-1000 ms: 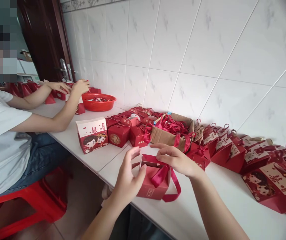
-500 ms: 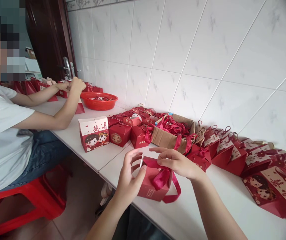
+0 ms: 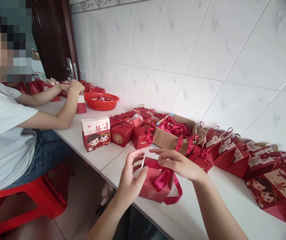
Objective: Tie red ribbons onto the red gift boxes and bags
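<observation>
A small red gift box (image 3: 153,184) stands at the table's front edge, tilted a little in my view. My left hand (image 3: 133,176) grips its left side, the thumb on the near face and the fingers behind a raised pale-edged flap. Over the box top runs a dark red ribbon (image 3: 163,180), with one end hanging in a loop off the right side. My right hand (image 3: 176,163) bends over the box's top right, its fingers on the ribbon; the fingertips are partly hidden.
An open cardboard carton (image 3: 164,139) of red ribbons lies against the wall. Finished-looking red boxes (image 3: 229,151) line the right side. A box with cartoon figures (image 3: 96,135) stands left. Farther off, a co-worker's hands (image 3: 74,87) work near a red basin (image 3: 101,104).
The view has shifted slightly, so everything sits a little farther right. Both my hands keep nearly the same hold on the box. The co-worker's hands have lowered slightly.
</observation>
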The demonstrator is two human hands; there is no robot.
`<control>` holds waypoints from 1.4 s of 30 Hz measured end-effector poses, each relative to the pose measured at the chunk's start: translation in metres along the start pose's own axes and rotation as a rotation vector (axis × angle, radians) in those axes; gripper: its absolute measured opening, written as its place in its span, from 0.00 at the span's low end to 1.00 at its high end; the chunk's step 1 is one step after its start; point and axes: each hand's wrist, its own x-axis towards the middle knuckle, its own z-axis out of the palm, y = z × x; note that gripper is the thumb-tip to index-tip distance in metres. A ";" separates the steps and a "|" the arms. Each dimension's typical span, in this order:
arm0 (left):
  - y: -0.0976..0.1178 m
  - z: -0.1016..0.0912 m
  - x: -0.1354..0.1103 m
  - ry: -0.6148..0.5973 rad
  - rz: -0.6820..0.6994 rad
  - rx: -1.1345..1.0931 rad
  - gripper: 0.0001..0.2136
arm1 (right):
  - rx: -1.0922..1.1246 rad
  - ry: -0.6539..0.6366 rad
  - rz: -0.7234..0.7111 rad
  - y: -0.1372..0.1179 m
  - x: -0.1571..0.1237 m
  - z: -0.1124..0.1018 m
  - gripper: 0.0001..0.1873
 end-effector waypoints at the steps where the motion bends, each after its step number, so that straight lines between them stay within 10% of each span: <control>1: 0.000 0.000 0.000 0.002 0.001 0.001 0.17 | 0.007 -0.004 -0.002 0.001 0.000 0.000 0.10; 42: 0.008 -0.006 0.019 -0.099 -0.152 0.011 0.15 | -0.186 0.120 0.050 0.006 0.008 0.014 0.11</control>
